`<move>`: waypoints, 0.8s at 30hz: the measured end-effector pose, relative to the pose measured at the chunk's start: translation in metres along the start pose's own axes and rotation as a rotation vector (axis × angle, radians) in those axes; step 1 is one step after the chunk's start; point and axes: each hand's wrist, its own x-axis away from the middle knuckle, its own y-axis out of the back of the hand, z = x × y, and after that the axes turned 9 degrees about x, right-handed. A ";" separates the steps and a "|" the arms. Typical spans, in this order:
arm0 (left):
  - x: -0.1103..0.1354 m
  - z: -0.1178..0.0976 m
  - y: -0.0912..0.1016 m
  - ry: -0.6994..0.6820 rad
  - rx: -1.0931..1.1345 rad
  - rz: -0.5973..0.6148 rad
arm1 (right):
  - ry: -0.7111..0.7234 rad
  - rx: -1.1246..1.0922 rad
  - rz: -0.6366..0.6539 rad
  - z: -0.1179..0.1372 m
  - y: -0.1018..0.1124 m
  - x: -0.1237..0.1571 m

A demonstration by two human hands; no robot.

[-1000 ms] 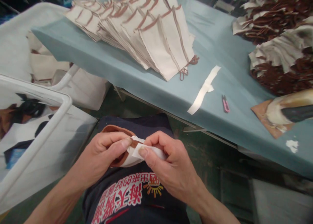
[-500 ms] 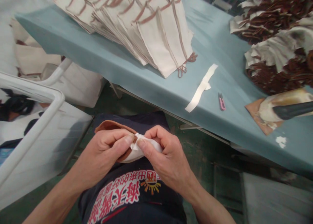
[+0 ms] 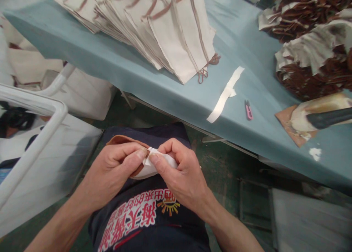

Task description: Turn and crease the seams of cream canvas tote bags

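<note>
Over my lap, both hands pinch one small fabric piece (image 3: 147, 170), white with a brown trim that curls out behind my left hand. My left hand (image 3: 114, 171) is closed on its left side, thumb pressed on the edge. My right hand (image 3: 178, 175) is closed on its right side, thumb tip meeting the left thumb. The piece is mostly hidden by my fingers. On the blue-covered table (image 3: 154, 87) ahead lies a fanned stack of cream pouches with brown edging (image 3: 154, 28).
A white strip (image 3: 226, 94) and pink thread snips (image 3: 248, 110) lie near the table's front edge. Heaps of brown-and-white fabric pieces (image 3: 313, 43) fill the right side. White bins with tubular frames (image 3: 41, 134) stand at my left.
My thumbs have drawn closer together on the fabric piece, and less of its white part shows. The view has tilted slightly, shifting the table upward.
</note>
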 end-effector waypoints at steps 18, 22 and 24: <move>0.002 0.009 0.002 -0.023 -0.071 -0.096 | -0.073 0.051 -0.136 -0.006 -0.018 -0.002; 0.002 0.007 0.002 -0.051 -0.031 -0.081 | -0.009 0.052 -0.181 -0.009 -0.021 -0.003; 0.003 0.007 0.003 -0.055 -0.002 -0.066 | 0.021 0.054 -0.178 -0.009 -0.021 -0.004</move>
